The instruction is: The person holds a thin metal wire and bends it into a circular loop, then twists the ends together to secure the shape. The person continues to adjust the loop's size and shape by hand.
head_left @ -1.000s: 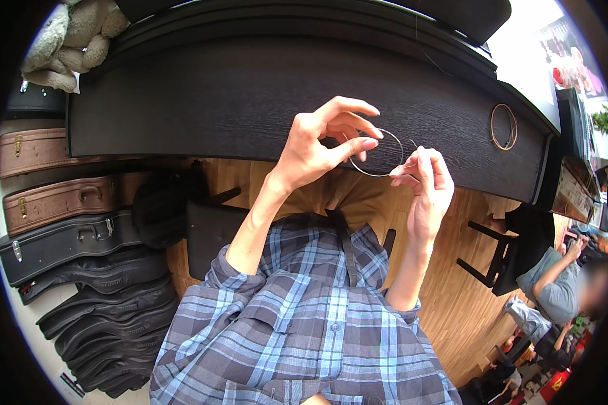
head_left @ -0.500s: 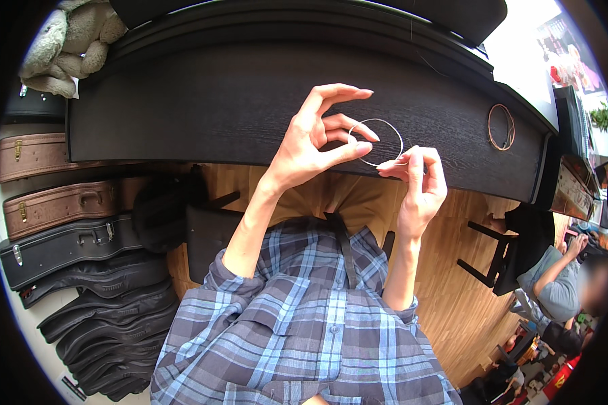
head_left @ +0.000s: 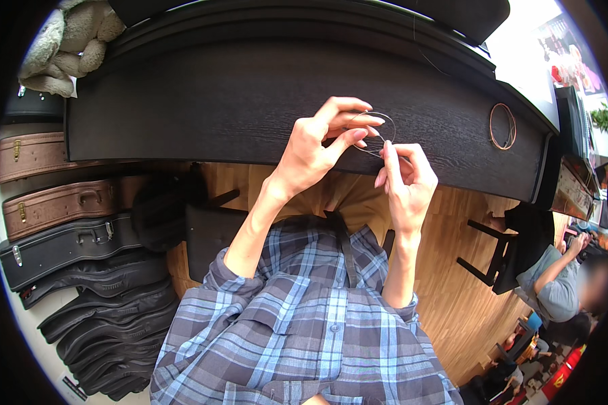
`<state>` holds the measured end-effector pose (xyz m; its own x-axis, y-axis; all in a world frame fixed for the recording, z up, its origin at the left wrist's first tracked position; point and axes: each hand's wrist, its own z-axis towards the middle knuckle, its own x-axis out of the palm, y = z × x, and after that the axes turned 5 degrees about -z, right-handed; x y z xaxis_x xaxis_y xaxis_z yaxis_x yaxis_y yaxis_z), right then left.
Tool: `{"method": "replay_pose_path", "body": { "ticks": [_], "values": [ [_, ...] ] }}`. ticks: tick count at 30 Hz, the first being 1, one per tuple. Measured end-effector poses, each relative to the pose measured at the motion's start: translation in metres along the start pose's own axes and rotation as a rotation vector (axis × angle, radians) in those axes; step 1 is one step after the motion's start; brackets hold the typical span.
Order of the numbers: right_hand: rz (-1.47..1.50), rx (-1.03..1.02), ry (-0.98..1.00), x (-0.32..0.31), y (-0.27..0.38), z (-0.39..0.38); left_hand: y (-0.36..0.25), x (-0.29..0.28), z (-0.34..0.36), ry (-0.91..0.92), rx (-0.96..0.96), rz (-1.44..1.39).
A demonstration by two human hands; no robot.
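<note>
A thin silvery metal string, coiled into a ring [head_left: 394,125], is held up between my hands over the black lid. My left hand [head_left: 311,150] has its thumb and fingers curled around the ring's left side. Thumb and index finger of my right hand [head_left: 409,183] pinch the string at the ring's lower right. The string's loose end cannot be made out. Farther right, a copper-coloured coil of string [head_left: 503,148] lies on the lid, touched by neither hand.
The black piano-like lid [head_left: 182,101] spans the front. A fine loose strand [head_left: 431,62] shows at its back. Instrument cases [head_left: 61,212] line the left, below a grey plush toy [head_left: 81,50]. On the right are a black stool [head_left: 490,253] and a seated person [head_left: 554,283].
My right hand has moved up and left, closer to my left hand. My left fingers have closed further on the ring, which now looks smaller and more tilted.
</note>
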<state>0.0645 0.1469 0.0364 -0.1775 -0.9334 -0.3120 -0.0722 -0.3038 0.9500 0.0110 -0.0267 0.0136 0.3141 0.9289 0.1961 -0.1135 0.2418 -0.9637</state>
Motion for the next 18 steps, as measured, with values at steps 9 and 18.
{"method": "replay_pose_path", "body": {
  "ticks": [9,18],
  "values": [
    [0.028,-0.076,-0.091,0.011,0.000,-0.003,-0.003,0.004,-0.004,-0.022,0.066,0.171],
    [0.074,-0.145,-0.056,0.015,-0.002,-0.005,-0.007,0.006,-0.003,-0.045,-0.040,0.163]
  ]
}}
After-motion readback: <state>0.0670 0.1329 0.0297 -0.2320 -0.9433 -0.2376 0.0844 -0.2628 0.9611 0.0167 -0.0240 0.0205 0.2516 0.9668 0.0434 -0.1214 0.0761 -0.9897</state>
